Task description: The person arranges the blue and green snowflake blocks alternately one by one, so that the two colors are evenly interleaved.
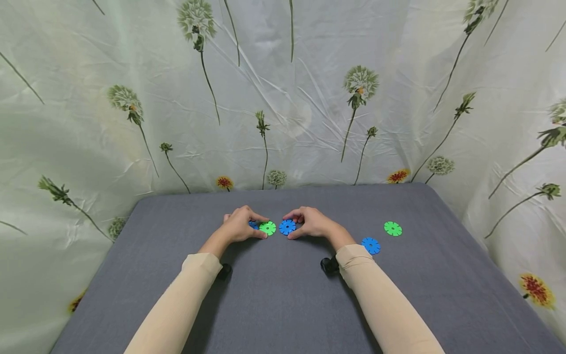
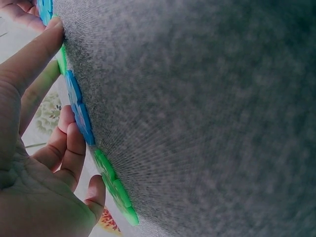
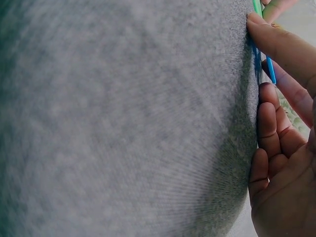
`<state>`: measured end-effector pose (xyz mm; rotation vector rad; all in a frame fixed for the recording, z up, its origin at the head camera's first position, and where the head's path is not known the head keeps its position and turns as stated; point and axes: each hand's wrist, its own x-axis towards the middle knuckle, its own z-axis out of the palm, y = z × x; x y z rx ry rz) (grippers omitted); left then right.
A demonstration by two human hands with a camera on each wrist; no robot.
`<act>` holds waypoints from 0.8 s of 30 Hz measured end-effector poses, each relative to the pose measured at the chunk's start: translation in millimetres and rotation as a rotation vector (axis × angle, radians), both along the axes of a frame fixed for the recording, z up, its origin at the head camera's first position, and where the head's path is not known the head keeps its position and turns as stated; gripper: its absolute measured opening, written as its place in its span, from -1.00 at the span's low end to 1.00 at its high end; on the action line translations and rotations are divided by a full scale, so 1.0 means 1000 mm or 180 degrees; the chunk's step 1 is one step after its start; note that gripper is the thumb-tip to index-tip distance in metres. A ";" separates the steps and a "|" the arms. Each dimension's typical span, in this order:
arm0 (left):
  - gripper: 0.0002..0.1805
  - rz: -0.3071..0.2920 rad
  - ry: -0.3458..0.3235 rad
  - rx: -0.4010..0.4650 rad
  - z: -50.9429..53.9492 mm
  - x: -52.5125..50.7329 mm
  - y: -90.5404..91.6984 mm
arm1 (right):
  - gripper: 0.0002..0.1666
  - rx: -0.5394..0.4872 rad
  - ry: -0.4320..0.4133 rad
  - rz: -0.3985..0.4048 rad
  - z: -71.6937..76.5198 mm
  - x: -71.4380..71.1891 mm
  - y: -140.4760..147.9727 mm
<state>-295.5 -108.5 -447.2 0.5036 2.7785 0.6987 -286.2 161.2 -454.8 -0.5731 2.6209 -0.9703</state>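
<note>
In the head view my left hand (image 1: 239,224) pinches a green notched disc (image 1: 268,227) between thumb and fingers. A blue disc (image 1: 253,224) lies just left of it, partly under that hand. My right hand (image 1: 315,222) holds another blue disc (image 1: 287,226) by its edges, a small gap right of the green one. The left wrist view shows the blue disc (image 2: 79,106) by the curled fingers and a further green disc (image 2: 116,187) near the little finger. In the right wrist view, the thumb and a finger grip the blue disc (image 3: 270,70).
On the grey table (image 1: 274,305), right of my right hand, lie a blue disc (image 1: 371,245), partly beside the sleeve, and a green disc (image 1: 393,228). A pale curtain (image 1: 305,98) with dandelion prints hangs behind the table and at both sides.
</note>
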 end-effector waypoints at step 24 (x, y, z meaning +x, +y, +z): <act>-0.50 0.0015 -0.0024 -0.0036 0.004 0.002 0.001 | -0.38 -0.0039 0.0005 0.0034 0.001 -0.001 0.000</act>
